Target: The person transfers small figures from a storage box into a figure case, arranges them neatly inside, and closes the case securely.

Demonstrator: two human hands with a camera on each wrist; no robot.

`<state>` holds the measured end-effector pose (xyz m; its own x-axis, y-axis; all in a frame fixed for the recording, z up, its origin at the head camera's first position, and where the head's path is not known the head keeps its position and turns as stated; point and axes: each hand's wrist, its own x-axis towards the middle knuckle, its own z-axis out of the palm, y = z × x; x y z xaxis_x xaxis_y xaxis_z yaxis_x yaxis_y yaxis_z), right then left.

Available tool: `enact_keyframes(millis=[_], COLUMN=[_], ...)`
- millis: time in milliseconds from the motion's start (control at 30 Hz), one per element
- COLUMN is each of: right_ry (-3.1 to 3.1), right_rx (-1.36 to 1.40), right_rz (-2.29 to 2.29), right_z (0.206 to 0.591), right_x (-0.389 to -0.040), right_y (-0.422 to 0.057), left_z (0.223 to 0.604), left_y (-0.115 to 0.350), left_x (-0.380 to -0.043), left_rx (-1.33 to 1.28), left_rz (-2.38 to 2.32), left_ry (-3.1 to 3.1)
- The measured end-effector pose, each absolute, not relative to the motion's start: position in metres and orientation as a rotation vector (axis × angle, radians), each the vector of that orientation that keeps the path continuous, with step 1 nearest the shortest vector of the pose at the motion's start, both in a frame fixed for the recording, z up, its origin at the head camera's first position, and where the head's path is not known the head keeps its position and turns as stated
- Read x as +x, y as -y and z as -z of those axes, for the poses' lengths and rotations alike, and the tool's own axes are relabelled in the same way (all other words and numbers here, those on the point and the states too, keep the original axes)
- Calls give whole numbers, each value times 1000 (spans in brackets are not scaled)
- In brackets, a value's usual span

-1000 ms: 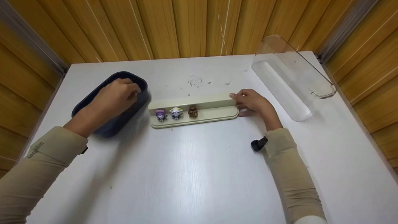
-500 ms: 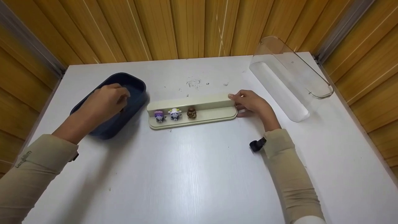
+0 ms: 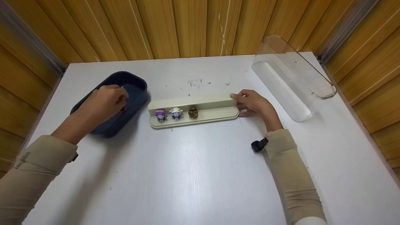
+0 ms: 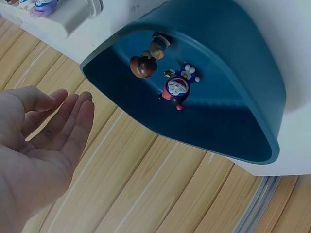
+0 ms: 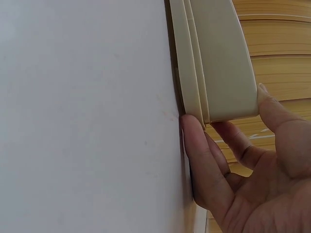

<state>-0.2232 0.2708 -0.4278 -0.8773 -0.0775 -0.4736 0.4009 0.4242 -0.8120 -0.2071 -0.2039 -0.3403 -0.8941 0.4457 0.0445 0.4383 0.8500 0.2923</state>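
We identify one white, faintly grained table (image 3: 187, 168) below the fingers of the left hand (image 3: 104, 100) and right hand (image 3: 254, 101). Behind the fingers are two tan sleeves (image 3: 300, 175); dark lettering (image 3: 23, 160) on the left one is too small to read surely. We locate one transparent, round-ended cover (image 3: 300, 75) beyond the right fingers and one dark blue, round-cornered bin (image 3: 142, 97) under the left fingers, which are relaxed, lightly bent and close together. One smooth cream stepped stand (image 3: 215, 114) extends leftward from the right fingers, which pinch its end against the thumb. We count five glossy figurines: purple-topped figurine (image 3: 160, 115), white-capped figurine (image 3: 176, 113) and brown figurine (image 3: 193, 112) on the stand, between both hands' fingers; brown-haired figurine (image 4: 147, 60) and red-and-blue figurine (image 4: 179, 86) inside the bin, near the left fingers.
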Motion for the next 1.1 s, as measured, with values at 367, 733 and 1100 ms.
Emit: enact_keyframes(millis=[367, 733, 1100], right_ry=[-2237, -2202, -2247], right_rx=[256, 287, 239], right_rz=[1456, 1499, 1458], right_z=[429, 428, 429], right_x=[-222, -222, -223], right_y=[-271, -272, -270], left_z=[345, 344, 362], left_y=[204, 202, 216], left_x=[-210, -218, -228], left_rx=[642, 688, 722], left_rz=[-452, -232, -72], left_ry=[-2975, -2929, -2821])
